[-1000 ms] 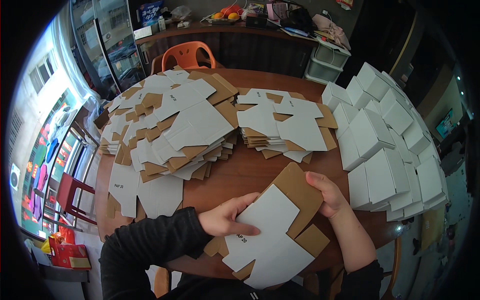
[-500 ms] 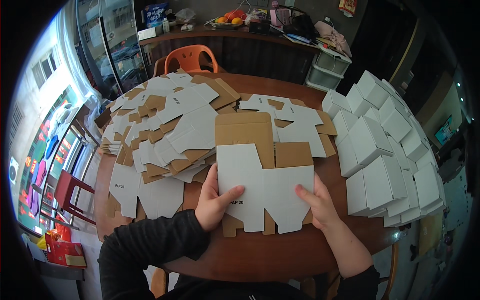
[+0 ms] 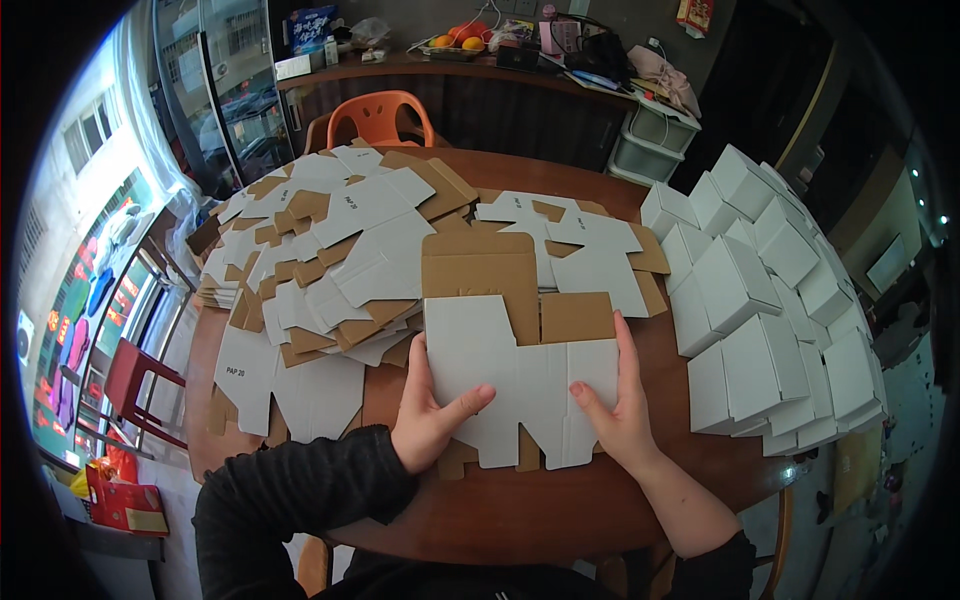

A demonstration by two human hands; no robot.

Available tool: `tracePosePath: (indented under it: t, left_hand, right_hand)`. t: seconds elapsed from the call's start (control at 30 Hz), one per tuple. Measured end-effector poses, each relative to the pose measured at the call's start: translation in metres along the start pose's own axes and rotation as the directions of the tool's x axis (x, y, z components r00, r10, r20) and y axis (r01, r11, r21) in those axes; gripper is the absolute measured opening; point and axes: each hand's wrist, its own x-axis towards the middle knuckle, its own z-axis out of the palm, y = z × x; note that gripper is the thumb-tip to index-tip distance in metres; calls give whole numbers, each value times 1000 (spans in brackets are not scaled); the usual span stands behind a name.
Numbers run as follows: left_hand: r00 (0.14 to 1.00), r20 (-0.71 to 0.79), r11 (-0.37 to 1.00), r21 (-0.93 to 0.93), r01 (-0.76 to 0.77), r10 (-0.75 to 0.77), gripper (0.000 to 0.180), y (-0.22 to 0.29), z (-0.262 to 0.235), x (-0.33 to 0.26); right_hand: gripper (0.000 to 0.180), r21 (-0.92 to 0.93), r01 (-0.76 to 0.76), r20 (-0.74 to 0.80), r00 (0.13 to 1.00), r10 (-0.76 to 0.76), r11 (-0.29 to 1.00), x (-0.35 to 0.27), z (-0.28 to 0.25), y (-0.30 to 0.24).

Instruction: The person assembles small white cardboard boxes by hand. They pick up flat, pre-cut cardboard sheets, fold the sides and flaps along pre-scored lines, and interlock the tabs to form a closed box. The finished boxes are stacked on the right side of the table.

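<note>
Between my two hands is a flattened cardboard box [image 3: 520,385], white outside with brown inner flaps at its far end. My left hand [image 3: 432,415] grips its left edge, thumb on the white face and fingers partly hidden beneath. At the right edge, my right hand [image 3: 618,405] holds it the same way, thumb on top and fingers along the side. The box is folded over on itself, flat rather than raised. Just left of it lies a heap of other flat white-and-brown box blanks [image 3: 375,255]. A smaller pile of blanks [image 3: 595,265] lies beyond my right hand.
Folded white boxes [image 3: 745,275] are stacked high along the right side of the brown table [image 3: 440,520]. An orange chair [image 3: 380,112] stands at the far edge. Behind it, a counter [image 3: 450,68] carries fruit and bags. A red stool [image 3: 140,390] is at the left.
Both hands have shifted the flattened box slightly left. My right hand's fingers have moved up along its right edge, and my right thumb has slid inward on the white face.
</note>
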Motion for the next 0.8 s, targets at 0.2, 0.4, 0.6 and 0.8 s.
tracePosePath:
  t: [0.2,0.4,0.6,0.8]
  left_hand:
    - [997,72,1000,15,-8,7,86,5,-4,0]
    - [973,175,973,150,-177,150,103,-2,-4,-3]
    - [957,258,942,267,-203,134,120,-6,-4,-4]
    - [952,303,963,240,-121,44,128,-2,1,-2]
  right_hand:
    - [83,-91,47,-10,999,-48,995,-2,1,-2]
    - [75,-467,191,-16,974,-225,863,-1,-8,-6]
    - [61,-442,201,32,977,-209,874,4,-17,-13]
    - [62,-7,90,125,988,-88,996,-2,-16,-8]
